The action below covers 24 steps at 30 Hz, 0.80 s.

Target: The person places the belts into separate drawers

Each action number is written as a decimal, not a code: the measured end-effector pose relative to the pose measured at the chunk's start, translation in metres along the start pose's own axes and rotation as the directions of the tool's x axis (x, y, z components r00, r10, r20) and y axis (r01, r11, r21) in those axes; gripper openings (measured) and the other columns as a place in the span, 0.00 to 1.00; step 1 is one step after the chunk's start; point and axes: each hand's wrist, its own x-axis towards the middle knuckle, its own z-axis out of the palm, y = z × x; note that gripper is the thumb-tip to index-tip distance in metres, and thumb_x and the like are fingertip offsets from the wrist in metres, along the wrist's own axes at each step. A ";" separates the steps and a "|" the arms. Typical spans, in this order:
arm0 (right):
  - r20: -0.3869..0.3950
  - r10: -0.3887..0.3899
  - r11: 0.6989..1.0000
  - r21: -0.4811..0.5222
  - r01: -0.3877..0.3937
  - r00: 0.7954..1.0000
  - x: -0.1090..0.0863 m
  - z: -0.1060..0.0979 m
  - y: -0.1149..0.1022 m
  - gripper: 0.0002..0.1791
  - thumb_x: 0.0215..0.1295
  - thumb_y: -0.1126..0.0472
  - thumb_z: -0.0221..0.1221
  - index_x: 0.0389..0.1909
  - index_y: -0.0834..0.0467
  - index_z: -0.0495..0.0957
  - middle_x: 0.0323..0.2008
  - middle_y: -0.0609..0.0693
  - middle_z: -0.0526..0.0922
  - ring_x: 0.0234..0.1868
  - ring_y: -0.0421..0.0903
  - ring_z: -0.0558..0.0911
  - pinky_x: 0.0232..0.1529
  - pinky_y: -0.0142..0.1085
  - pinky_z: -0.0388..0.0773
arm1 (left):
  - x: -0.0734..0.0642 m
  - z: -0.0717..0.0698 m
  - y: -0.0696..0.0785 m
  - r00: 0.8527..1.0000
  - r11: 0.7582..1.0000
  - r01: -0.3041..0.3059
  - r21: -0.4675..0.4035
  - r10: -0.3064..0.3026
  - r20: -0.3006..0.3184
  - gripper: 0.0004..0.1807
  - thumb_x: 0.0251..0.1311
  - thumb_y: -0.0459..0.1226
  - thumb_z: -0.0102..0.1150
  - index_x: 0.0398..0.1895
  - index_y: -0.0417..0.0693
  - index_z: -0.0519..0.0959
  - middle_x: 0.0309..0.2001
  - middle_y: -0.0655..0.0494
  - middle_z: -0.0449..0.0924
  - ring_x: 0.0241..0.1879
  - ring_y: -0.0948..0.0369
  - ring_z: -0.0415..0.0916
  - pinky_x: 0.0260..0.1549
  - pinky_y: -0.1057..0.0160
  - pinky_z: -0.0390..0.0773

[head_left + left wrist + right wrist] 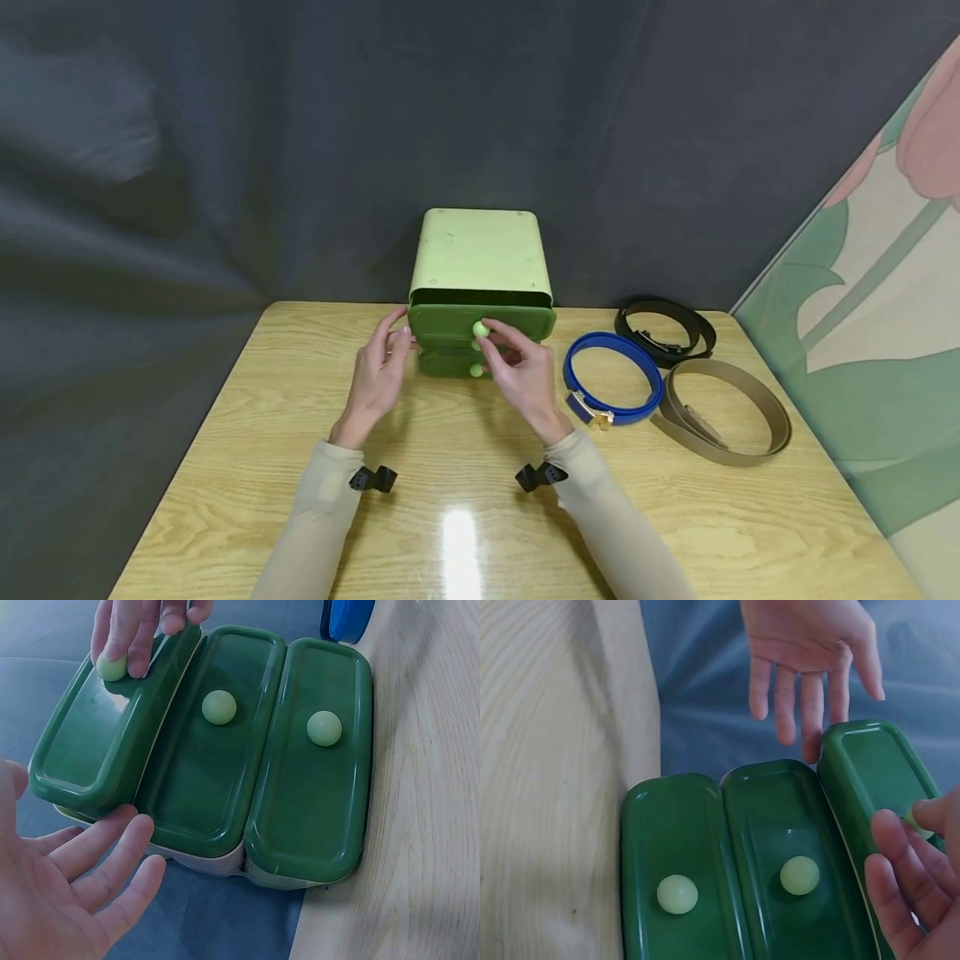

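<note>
A small green drawer cabinet [482,250] stands at the back of the table, its light green top facing up. Its top drawer [442,323] is pulled out a little, leaving a dark gap under the top. My right hand [525,379] pinches that drawer's round pale knob [481,329] between thumb and fingers. At the cabinet's left side is my left hand [378,375], fingers extended and fingertips close to the drawer's edge. The middle drawer [214,765] and bottom drawer [315,802], each with a round knob, sit closed in the left wrist view.
Right of the cabinet lie three coiled belts: a blue belt [652,392] with a gold-toned buckle, a black belt [701,333] behind it, and a taupe belt [776,417] farther right. Dark cloth [480,100] hangs behind the wooden table [247,467].
</note>
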 end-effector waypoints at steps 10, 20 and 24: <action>0.007 -0.044 0.999 -0.015 0.044 0.999 -0.002 0.000 0.000 0.15 0.70 0.68 0.69 0.56 0.62 0.88 0.39 0.60 0.93 0.20 0.45 0.88 0.24 0.29 0.85 | 0.000 -0.001 0.001 1.000 1.000 0.019 -0.002 -0.019 0.002 0.28 0.86 0.47 0.39 0.82 0.47 0.64 0.54 0.39 0.88 0.53 0.38 0.85 0.55 0.41 0.80; 0.016 -0.077 0.997 -0.023 0.078 0.997 -0.005 -0.003 -0.001 0.15 0.69 0.69 0.70 0.55 0.64 0.88 0.36 0.61 0.93 0.19 0.49 0.88 0.23 0.28 0.83 | -0.001 -0.001 0.005 0.998 0.999 0.049 -0.005 -0.049 0.025 0.30 0.87 0.50 0.35 0.83 0.46 0.62 0.60 0.39 0.84 0.53 0.38 0.84 0.53 0.41 0.81; 0.018 -0.096 0.994 -0.044 0.097 0.995 -0.007 -0.005 -0.001 0.15 0.68 0.70 0.70 0.55 0.64 0.88 0.35 0.60 0.93 0.18 0.46 0.87 0.22 0.27 0.82 | -0.002 -0.001 0.007 0.998 0.998 0.053 -0.037 -0.052 0.036 0.31 0.87 0.50 0.36 0.83 0.45 0.61 0.69 0.40 0.77 0.55 0.40 0.85 0.54 0.40 0.82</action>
